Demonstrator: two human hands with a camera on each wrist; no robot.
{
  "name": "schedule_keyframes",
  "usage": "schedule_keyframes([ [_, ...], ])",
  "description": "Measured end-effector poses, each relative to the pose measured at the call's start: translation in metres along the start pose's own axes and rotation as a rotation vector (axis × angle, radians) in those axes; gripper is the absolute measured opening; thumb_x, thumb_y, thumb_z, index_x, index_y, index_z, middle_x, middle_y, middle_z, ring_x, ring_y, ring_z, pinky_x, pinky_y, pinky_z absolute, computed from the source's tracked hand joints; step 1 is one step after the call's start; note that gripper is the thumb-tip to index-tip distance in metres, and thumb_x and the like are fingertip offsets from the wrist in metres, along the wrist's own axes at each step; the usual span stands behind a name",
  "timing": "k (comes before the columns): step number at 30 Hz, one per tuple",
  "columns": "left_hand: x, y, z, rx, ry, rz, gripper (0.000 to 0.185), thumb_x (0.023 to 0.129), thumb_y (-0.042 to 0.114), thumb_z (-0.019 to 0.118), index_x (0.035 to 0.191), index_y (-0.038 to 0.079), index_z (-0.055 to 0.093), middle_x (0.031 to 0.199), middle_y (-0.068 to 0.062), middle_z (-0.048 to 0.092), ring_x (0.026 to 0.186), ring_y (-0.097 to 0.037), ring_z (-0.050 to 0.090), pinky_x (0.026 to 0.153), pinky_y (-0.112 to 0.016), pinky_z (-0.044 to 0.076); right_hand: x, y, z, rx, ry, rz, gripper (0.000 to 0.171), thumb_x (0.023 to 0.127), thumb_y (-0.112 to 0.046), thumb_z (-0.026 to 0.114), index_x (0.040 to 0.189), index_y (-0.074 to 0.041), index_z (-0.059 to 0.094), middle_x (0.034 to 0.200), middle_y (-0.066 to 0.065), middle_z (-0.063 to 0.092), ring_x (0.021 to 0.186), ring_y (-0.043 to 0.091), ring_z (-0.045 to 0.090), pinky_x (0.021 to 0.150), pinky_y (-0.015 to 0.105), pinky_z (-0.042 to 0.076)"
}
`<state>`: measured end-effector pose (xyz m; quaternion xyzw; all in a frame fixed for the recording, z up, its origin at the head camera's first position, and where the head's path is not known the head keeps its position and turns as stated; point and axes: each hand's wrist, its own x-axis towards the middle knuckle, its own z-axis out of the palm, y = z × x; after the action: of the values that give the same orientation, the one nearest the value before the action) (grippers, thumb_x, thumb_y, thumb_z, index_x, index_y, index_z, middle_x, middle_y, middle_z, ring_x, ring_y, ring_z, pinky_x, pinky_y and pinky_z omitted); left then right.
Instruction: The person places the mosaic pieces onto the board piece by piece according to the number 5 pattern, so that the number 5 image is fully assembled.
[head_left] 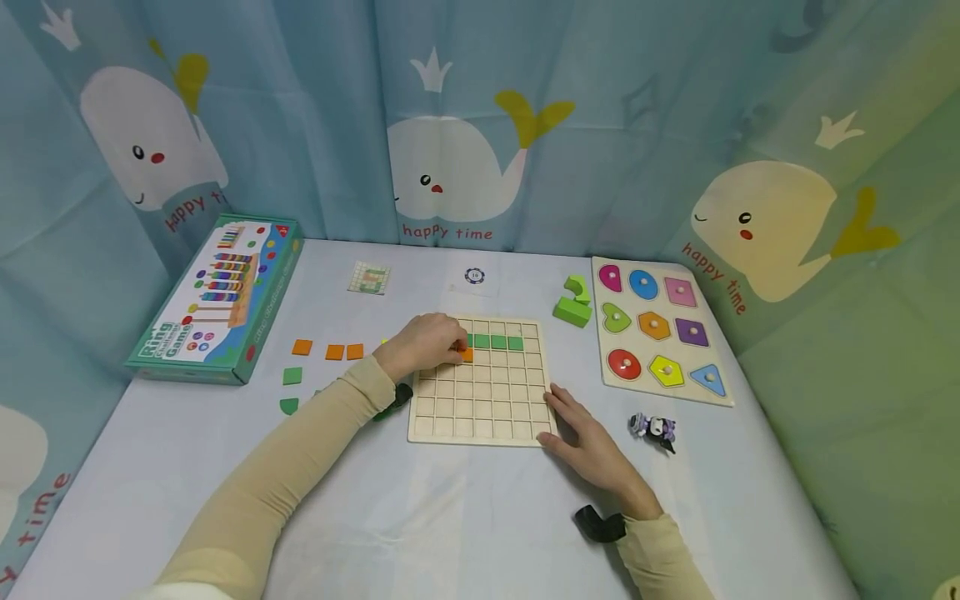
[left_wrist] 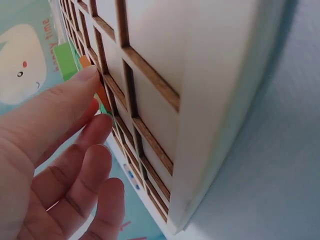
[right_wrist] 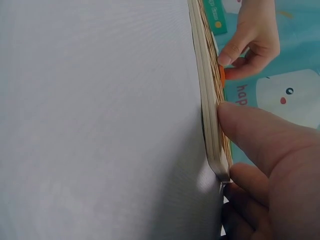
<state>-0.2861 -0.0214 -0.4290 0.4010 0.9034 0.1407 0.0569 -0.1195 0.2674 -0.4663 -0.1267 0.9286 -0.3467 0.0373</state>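
Observation:
The wooden grid board (head_left: 480,408) lies flat in the middle of the table, with several green square tiles (head_left: 498,342) in a row near its far side. My left hand (head_left: 426,342) reaches over its far left part. Between thumb and fingertips it pinches an orange square tile (head_left: 467,355), just in front of the green row; the left wrist view shows the orange tile (left_wrist: 101,93) standing at a slant in the grid. My right hand (head_left: 588,446) rests along the board's right edge, thumb near the front corner and fingers relaxed. In the right wrist view its thumb (right_wrist: 250,130) touches the rim.
Left of the board lie loose orange tiles (head_left: 335,352) and green pieces (head_left: 292,376), partly behind the left arm. Farther out are a game box (head_left: 217,300), a patterned card (head_left: 369,278), a chip (head_left: 474,276), green blocks (head_left: 573,312), a shape puzzle (head_left: 660,383) and a small figurine (head_left: 654,429).

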Motion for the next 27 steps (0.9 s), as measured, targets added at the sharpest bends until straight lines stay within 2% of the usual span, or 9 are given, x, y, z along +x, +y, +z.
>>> schedule_keyframes([
  [9, -0.002, 0.002, -0.001, -0.025, -0.017, -0.019, 0.021, 0.088, 0.027, 0.076, 0.103, 0.013, 0.073, 0.102, -0.001, 0.067, 0.093, -0.018, 0.061, 0.083, -0.035, 0.048, 0.001, 0.0, -0.002, 0.006, -0.02, 0.013, 0.072, 0.092, -0.033, 0.07, 0.149, -0.004, 0.038, 0.158, 0.008, 0.025, 0.145, 0.029, 0.018, 0.111, 0.052, 0.022],
  [14, -0.009, -0.004, -0.008, -0.095, -0.013, -0.041, 0.023, 0.09, 0.026, 0.073, 0.109, 0.013, 0.072, 0.107, 0.0, 0.066, 0.095, -0.016, 0.06, 0.083, -0.033, 0.048, 0.002, 0.0, -0.001, 0.009, -0.02, 0.014, 0.072, 0.092, -0.033, 0.07, 0.149, -0.004, 0.038, 0.158, 0.008, 0.025, 0.145, 0.029, 0.017, 0.111, 0.051, 0.022],
  [19, -0.034, -0.021, -0.02, -0.176, 0.021, -0.068, 0.026, 0.092, 0.021, 0.072, 0.115, 0.01, 0.071, 0.111, -0.002, 0.065, 0.093, -0.017, 0.059, 0.081, -0.034, 0.048, 0.003, 0.001, 0.0, 0.008, -0.022, 0.008, 0.073, 0.092, -0.034, 0.07, 0.15, -0.004, 0.038, 0.158, 0.008, 0.024, 0.145, 0.028, 0.017, 0.111, 0.052, 0.022],
  [27, -0.079, -0.055, -0.031, -0.177, 0.094, -0.126, 0.026, 0.09, 0.017, 0.073, 0.114, 0.007, 0.071, 0.106, -0.004, 0.066, 0.081, -0.015, 0.06, 0.073, -0.034, 0.048, 0.002, 0.001, 0.0, 0.005, -0.018, 0.016, 0.073, 0.092, -0.035, 0.069, 0.15, -0.005, 0.038, 0.159, 0.008, 0.024, 0.145, 0.029, 0.017, 0.111, 0.052, 0.022],
])
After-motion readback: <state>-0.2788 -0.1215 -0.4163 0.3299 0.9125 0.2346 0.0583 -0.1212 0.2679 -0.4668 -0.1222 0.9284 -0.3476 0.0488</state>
